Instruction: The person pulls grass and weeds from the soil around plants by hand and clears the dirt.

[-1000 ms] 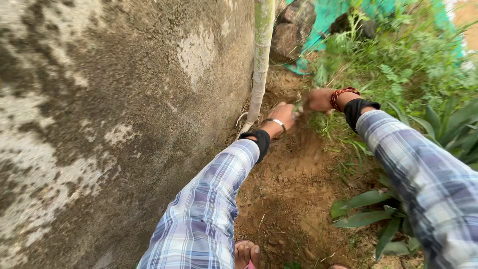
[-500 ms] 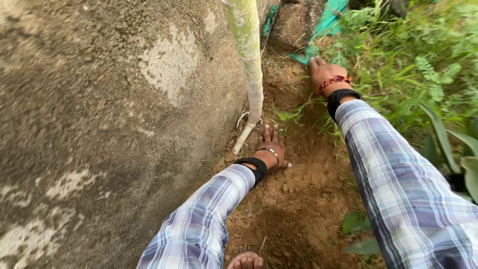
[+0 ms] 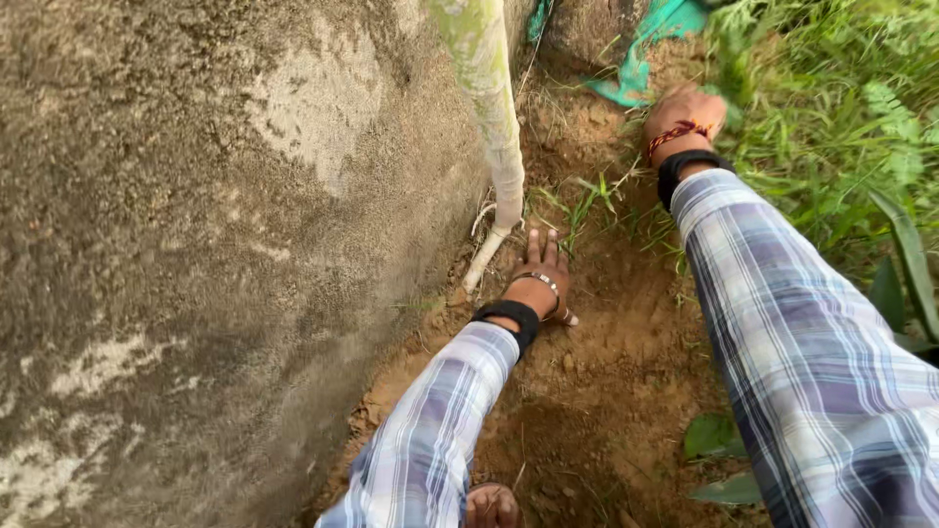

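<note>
Soil point(image 3: 587, 391) is loose under my left hand point(image 3: 541, 284), which lies flat and spread, holding nothing, just beside the pale stem point(image 3: 494, 147) at the wall point(image 3: 196, 244); leaning harder could let it slide into that stem. My right hand point(image 3: 685, 117) is in the grass point(image 3: 831, 117); I cannot tell its grip, and hidden thorns could prick it

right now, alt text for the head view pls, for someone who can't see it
A person's left hand lies flat on bare reddish soil at the foot of a pale thin stem beside a big grey rock. The right hand reaches into grass near a green cloth; both sleeves are plaid.
</note>
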